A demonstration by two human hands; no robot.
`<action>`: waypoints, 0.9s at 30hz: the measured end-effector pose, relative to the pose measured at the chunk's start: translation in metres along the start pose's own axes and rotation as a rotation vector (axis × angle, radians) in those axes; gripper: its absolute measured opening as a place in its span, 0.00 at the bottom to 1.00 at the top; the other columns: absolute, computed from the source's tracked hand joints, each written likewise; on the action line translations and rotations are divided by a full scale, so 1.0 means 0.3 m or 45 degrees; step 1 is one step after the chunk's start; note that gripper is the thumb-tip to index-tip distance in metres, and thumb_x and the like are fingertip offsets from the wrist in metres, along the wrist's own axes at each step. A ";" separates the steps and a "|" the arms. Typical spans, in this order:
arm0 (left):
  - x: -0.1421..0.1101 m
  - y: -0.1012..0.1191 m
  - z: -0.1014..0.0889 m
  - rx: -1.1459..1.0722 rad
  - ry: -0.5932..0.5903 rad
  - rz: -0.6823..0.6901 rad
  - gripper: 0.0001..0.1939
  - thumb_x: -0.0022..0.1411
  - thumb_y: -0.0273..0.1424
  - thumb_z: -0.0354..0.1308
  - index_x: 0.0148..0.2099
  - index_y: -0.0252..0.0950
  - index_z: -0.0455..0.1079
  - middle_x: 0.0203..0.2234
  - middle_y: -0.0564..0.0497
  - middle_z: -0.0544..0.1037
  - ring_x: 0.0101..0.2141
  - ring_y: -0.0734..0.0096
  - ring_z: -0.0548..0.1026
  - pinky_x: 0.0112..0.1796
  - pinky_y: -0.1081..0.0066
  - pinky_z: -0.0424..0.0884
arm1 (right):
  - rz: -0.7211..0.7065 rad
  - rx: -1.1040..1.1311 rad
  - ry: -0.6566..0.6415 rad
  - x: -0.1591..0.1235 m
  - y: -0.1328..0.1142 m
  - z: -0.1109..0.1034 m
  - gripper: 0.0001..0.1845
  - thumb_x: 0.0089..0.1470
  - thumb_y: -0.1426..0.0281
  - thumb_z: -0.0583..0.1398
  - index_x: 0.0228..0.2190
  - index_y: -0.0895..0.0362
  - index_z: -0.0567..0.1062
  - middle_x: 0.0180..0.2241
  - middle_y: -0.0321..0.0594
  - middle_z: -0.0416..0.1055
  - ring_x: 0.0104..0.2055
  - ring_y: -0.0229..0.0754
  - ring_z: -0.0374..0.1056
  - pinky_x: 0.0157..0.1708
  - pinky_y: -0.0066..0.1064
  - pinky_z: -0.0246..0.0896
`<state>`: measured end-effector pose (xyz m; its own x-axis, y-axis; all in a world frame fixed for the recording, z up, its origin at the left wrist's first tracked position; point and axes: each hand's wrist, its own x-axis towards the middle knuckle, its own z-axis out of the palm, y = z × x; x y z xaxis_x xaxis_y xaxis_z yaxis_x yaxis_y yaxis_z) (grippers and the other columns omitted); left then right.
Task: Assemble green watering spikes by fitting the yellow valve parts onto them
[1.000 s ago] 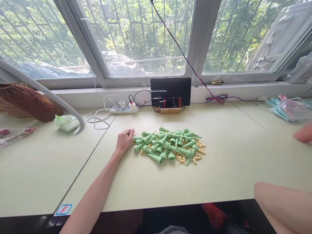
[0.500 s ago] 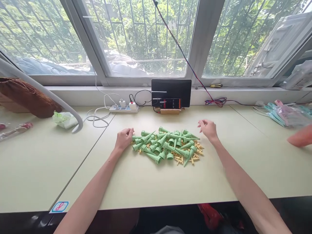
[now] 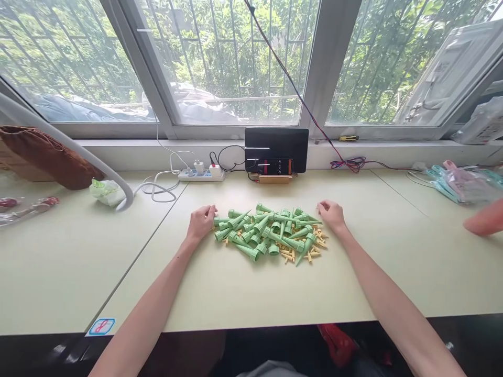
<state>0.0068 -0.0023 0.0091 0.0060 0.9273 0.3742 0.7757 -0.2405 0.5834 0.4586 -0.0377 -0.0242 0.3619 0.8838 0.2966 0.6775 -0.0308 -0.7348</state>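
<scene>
A heap of green plastic cones with small yellow pegs mixed in lies on the pale green table. My left hand rests against the heap's left edge, fingers curled and touching the outer cones. At the heap's right edge my right hand lies on the table with its fingers bent down beside the cones. Neither hand visibly holds a piece.
A dark tablet with a phone stands at the back by the window. A power strip with cables lies to its left, a white hose and brown bag further left. Another person's arm is at the right edge.
My right arm came in from the right and its hand settled down at the heap's right edge. The left hand has stayed at the left edge.
</scene>
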 end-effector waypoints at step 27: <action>-0.002 0.006 0.000 0.021 -0.022 0.007 0.23 0.64 0.44 0.44 0.33 0.35 0.75 0.29 0.47 0.81 0.32 0.64 0.78 0.37 0.70 0.70 | -0.027 -0.017 -0.036 -0.005 0.019 -0.003 0.14 0.48 0.60 0.55 0.27 0.57 0.75 0.30 0.46 0.78 0.30 0.46 0.71 0.38 0.36 0.65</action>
<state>0.0082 -0.0033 0.0100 0.0209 0.9308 0.3651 0.7862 -0.2409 0.5692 0.4625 -0.0394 -0.0282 0.3289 0.8972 0.2947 0.6933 -0.0175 -0.7204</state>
